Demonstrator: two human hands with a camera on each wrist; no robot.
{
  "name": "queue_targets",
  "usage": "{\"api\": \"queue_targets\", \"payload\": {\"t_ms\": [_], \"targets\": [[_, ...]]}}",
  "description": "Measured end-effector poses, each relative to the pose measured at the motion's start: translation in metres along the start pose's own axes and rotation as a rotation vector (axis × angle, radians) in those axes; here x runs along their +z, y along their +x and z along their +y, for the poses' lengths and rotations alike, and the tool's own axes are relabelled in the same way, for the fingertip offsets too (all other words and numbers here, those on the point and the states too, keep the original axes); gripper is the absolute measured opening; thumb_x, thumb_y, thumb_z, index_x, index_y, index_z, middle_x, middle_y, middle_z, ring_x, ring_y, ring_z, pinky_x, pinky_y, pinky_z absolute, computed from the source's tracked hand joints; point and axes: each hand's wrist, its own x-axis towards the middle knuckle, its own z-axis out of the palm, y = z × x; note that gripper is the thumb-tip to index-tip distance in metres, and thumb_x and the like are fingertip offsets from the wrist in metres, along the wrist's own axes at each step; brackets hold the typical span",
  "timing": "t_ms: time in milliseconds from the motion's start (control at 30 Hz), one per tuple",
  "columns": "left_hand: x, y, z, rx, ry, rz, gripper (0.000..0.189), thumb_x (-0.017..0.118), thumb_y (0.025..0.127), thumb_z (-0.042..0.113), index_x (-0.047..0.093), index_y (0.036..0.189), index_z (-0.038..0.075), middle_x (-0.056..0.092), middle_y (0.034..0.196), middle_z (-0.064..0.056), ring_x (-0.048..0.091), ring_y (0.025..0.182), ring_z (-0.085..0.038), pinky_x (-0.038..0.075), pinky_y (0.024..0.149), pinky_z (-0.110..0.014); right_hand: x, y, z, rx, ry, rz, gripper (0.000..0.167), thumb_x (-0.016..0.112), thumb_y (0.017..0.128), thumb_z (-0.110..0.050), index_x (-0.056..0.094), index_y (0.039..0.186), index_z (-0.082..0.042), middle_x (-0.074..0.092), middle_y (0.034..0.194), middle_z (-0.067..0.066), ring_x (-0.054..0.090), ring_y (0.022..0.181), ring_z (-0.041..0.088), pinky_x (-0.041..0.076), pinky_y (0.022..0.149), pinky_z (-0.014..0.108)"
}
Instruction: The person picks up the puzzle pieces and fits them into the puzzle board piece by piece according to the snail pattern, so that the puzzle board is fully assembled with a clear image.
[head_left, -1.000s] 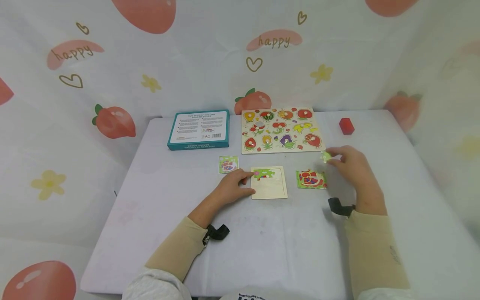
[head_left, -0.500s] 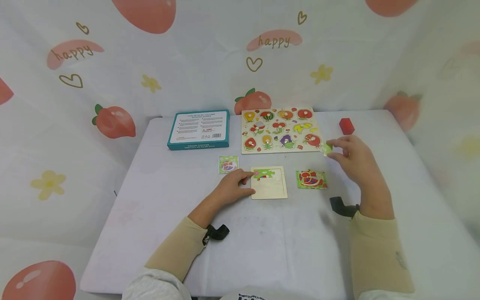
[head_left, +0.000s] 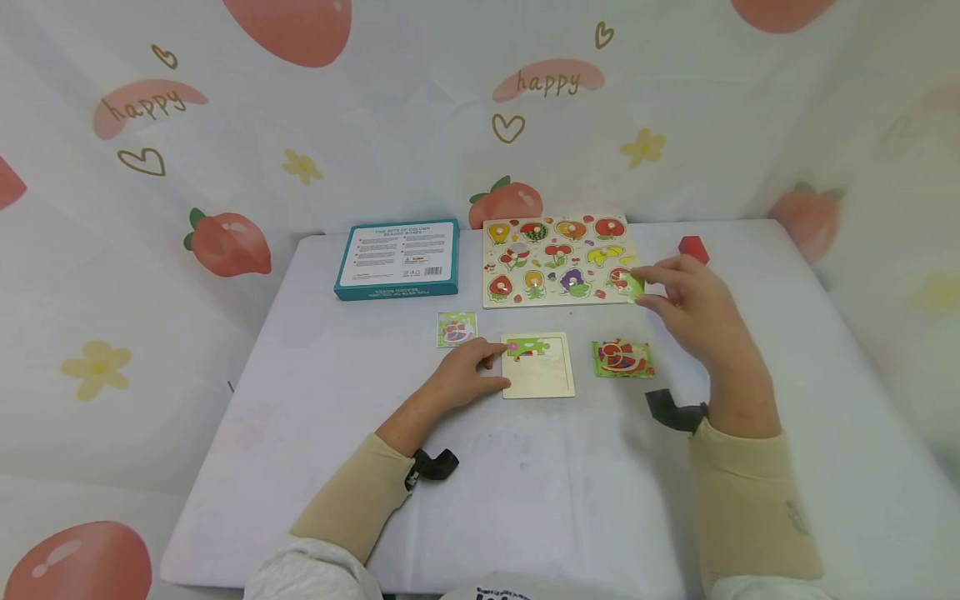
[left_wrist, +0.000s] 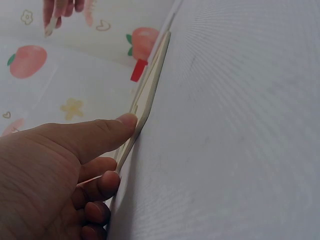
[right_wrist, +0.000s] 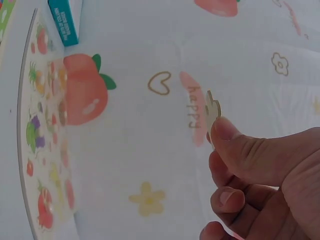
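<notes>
My left hand (head_left: 465, 377) holds the left edge of a small square wooden puzzle tray (head_left: 540, 382), thumb at the near corner and index finger at the upper left. In the left wrist view the thumb lies on the rim of the tray (left_wrist: 154, 85). A few joined green jigsaw pieces (head_left: 534, 347) lie along the tray's upper left. Raised over the table, my right hand (head_left: 693, 308) pinches a green jigsaw piece (head_left: 634, 287) between thumb and index finger. In the right wrist view the piece (right_wrist: 213, 109) shows its pale wooden side.
Right of the tray lies a pile of red and green jigsaw pieces (head_left: 622, 360). A small picture card (head_left: 455, 327) is beyond my left hand. Behind stand a teal-edged box (head_left: 399, 257), a fruit peg board (head_left: 543, 279) and a red block (head_left: 692, 249).
My right hand has lifted the jigsaw piece up and away from me, then moved left, so it now overlaps the fruit board's corner. My left hand and the tray have stayed still.
</notes>
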Motion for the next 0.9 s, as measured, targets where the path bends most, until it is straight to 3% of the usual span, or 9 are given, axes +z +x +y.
{"api": "queue_targets", "payload": {"t_ms": [367,600,900], "targets": [[0.0,-0.001,0.001,-0.009,0.001,0.001,0.056,0.083,0.088,0.024,0.064,0.139,0.009,0.049,0.089,0.0,0.046,0.088,-0.016,0.037,0.076,-0.03,0.013,0.007,-0.014,-0.062,0.031,-0.027,0.04,0.074,0.095,-0.009,0.068,0.134,-0.004,0.06,0.117,0.016,0.049,0.096,0.028,0.046,0.071,0.031],[-0.002,-0.002,0.003,-0.012,-0.002,-0.006,0.057,0.083,0.089,0.024,0.063,0.14,0.008,0.049,0.089,0.0,0.047,0.088,-0.016,0.037,0.076,-0.031,0.026,0.012,-0.017,-0.11,0.046,-0.045,0.038,0.075,0.094,-0.006,0.07,0.131,-0.005,0.061,0.104,0.011,0.048,0.086,0.025,0.042,0.067,0.032],[-0.002,-0.001,0.002,0.002,-0.004,-0.01,0.059,0.083,0.089,0.024,0.062,0.141,0.006,0.049,0.089,-0.001,0.046,0.085,-0.016,0.036,0.074,-0.03,0.044,0.02,-0.016,-0.108,0.087,-0.107,0.035,0.074,0.094,-0.005,0.071,0.129,-0.005,0.063,0.105,0.01,0.046,0.082,0.025,0.04,0.069,0.037]]}}
